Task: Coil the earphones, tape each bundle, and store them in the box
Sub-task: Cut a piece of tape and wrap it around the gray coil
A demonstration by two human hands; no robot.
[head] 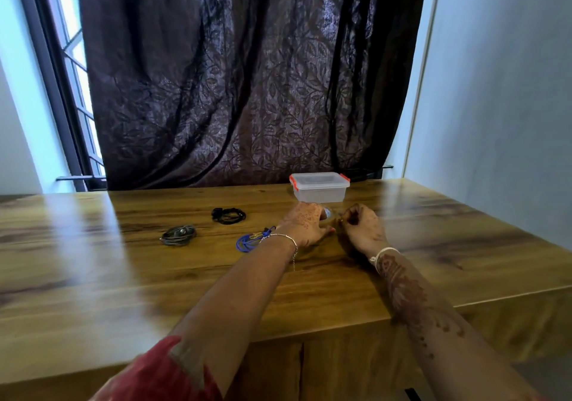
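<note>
Sleeve (pixel 154 376) nearest; beyond, left hand (pixel 305 224) curls its fingers over the tape (pixel 327 214); right hand (pixel 362 226) fingers pinch, seemingly its end; coiled earphones (pixel 228 215) lie left on the tabletop (pixel 123 264); box (pixel 319 187) far, lidded; taping step, I'd say; next, pull a strip free.

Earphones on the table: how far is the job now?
Done: the black bundle, grey bundle and blue bundle lie coiled on the table. In hand: the left hand holds the tape roll, the right hand curls beside it. Left: taping, it seems, and storing; the box is shut.

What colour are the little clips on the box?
Orange-red clips on the clear box; the head view shows them best.
</note>
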